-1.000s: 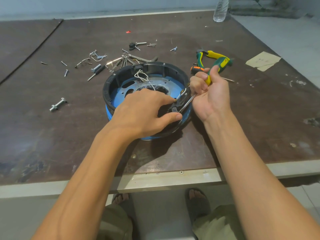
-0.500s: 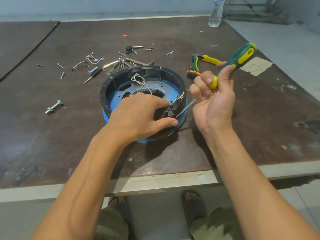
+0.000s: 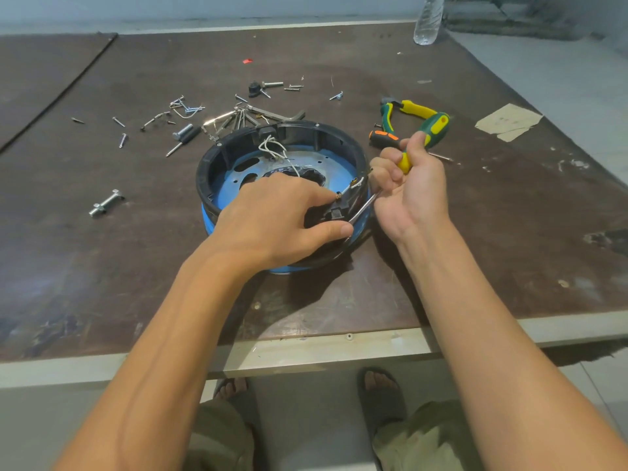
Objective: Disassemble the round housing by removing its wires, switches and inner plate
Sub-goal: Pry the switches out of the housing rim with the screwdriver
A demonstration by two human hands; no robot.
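Note:
A round black and blue housing stands on the dark table, open side up. Its blue inner plate shows holes, and white wires curl up at the far side. My left hand reaches over the near right rim, finger and thumb pinching a small black switch with a short wire end on it. My right hand grips a green and yellow screwdriver. Its metal shaft slants down to the rim beside the switch.
Several loose screws, bolts and metal pieces lie behind and left of the housing. A bolt lies at the left. Green and yellow pliers and an orange-tipped tool lie behind my right hand. A bottle stands at the far edge.
My right hand has swung the screwdriver handle up and then back down a little, with the tip staying at the rim. My left hand stays on the switch.

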